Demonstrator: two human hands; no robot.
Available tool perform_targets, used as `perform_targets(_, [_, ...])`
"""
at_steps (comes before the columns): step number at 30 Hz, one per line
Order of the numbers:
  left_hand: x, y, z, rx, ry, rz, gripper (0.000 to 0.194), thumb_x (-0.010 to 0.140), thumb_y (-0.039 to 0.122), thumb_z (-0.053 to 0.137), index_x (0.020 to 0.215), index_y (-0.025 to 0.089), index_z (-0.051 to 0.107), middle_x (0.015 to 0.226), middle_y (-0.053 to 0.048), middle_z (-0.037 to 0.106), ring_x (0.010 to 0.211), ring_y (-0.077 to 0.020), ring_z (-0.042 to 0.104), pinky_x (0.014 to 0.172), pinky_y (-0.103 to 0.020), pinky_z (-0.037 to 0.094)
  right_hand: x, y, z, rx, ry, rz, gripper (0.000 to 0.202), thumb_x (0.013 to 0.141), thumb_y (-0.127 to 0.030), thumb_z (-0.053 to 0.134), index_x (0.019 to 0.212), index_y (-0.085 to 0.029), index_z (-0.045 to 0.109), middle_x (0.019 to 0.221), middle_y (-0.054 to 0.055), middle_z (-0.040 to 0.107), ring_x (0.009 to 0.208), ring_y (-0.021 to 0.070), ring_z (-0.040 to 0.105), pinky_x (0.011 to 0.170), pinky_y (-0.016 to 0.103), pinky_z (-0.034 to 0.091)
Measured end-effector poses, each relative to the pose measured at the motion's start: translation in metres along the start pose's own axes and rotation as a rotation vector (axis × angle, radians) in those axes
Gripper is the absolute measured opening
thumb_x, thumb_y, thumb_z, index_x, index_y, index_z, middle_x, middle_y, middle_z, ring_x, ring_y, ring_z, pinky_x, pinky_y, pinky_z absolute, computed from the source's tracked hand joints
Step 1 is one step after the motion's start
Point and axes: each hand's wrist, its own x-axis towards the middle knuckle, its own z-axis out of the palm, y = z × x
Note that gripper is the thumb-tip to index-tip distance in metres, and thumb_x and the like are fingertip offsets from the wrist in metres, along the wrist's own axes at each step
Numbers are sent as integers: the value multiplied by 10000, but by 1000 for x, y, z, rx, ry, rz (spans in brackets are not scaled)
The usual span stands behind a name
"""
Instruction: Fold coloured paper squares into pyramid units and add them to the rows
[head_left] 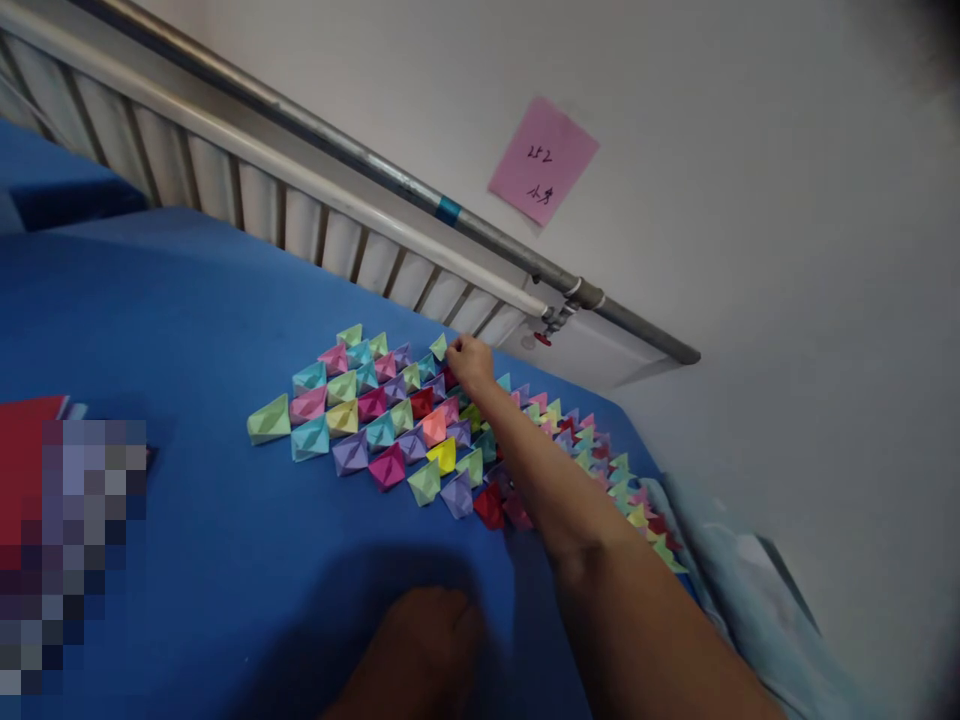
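Observation:
My right arm reaches across the blue surface (202,560) to the far edge of several rows of small folded paper boats (381,430). The boats are green, pink, purple, turquoise, yellow and red. At that edge my right hand (471,362) is closed in a pinch. Its fingertips are on a light green paper boat (439,347). The forearm hides part of the rows. A dark, rounded, skin-toned shape (420,645) shows at the bottom edge; whether it is my left hand or a knee is unclear, and no fingers can be made out.
A white radiator (300,215) and a metal pipe (337,140) run along the wall behind. A pink note (544,160) with handwriting hangs above. A red valve handle (543,339) sits at the radiator's end. Pale blue fabric (750,590) lies at right, a red item (26,470) at left.

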Motion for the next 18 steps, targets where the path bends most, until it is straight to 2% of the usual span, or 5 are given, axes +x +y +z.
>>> perform_targets(4, [9,2,-15,14,-19,-4,199,716,32,434,698,230,447,564,22,523,480,-155,474,511,-311,235,-3,2,1,-39,-14,0,243,881,-174,523,969,-206,748,1021,60,770,969,189,689,797,228,465])
perform_targets(9, [17,2,-31,3,-184,19,213,714,14,463,710,223,506,594,18,568,515,-153,530,508,-300,271,-2,6,4,-70,-30,-12,264,881,-177,516,991,-208,754,1052,68,771,987,200,696,816,241,478])
perform_targets(18, [10,2,-24,12,-338,-37,218,722,17,477,718,217,564,632,-11,585,576,-178,547,537,-303,316,-5,5,3,-103,-68,-30,295,885,-170,508,1024,-195,767,1069,89,767,993,210,700,831,261,487])
